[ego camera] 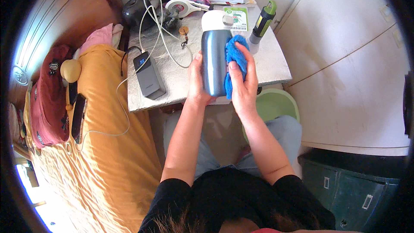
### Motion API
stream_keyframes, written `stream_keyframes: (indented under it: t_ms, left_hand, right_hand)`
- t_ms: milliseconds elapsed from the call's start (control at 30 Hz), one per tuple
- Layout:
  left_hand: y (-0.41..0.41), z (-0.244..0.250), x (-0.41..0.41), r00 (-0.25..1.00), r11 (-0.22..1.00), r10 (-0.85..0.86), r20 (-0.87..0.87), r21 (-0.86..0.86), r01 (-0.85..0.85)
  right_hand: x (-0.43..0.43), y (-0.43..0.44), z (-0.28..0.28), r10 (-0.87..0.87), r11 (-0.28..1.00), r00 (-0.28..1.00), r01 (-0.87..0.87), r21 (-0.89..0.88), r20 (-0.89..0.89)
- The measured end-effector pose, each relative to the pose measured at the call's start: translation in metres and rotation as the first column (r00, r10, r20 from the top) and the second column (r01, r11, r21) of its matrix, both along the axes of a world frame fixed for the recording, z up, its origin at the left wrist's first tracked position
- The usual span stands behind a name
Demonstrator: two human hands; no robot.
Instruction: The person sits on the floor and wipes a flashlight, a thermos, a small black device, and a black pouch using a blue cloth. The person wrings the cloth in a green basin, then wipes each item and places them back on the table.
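Note:
A blue metallic insulated bottle [214, 63] with a white lid [215, 20] is held upright before me, above the front of the small table [174, 89]. My left hand [196, 81] grips the bottle's left side, its fingers partly hidden behind it. In my right hand [245, 84] is a bright blue fluffy cloth [237, 50], pressed along the bottle's right side. Thumb and index finger lie over the cloth; the other fingers are hidden.
On the table lie a grey power bank [150, 77], white cables [158, 19], a green-and-black flashlight [263, 22] and a white handheld magnifier [186, 7]. A green basin [275, 102] stands below. At left is a bed with a yellow sheet [110, 113] and a phone [78, 118].

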State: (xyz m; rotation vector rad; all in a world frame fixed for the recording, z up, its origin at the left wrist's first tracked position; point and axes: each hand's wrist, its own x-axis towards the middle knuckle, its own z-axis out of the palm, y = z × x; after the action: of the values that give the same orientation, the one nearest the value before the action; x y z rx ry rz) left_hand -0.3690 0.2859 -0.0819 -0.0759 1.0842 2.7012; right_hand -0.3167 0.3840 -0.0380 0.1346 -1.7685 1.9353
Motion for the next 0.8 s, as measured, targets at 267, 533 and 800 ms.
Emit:
stream_keyframes:
  t_ms: [267,533,800]
  left_hand:
    - [-0.002,-0.001,0.006,0.962,0.973,-0.185,-0.201,0.101,0.208]
    - [0.009,0.009,0.005,0.974,0.981,-0.039,-0.222,0.176,0.079]
    - [0.022,0.000,0.016,0.808,0.748,0.313,-0.499,-0.395,-0.533]
  right_hand:
    - [0.005,0.010,0.008,-0.037,0.718,0.963,0.212,0.663,-0.268]
    - [0.035,-0.005,-0.022,0.120,0.833,0.974,0.006,-0.554,0.191]
    - [0.055,0.017,-0.015,0.421,0.507,0.863,0.033,-0.862,0.280]
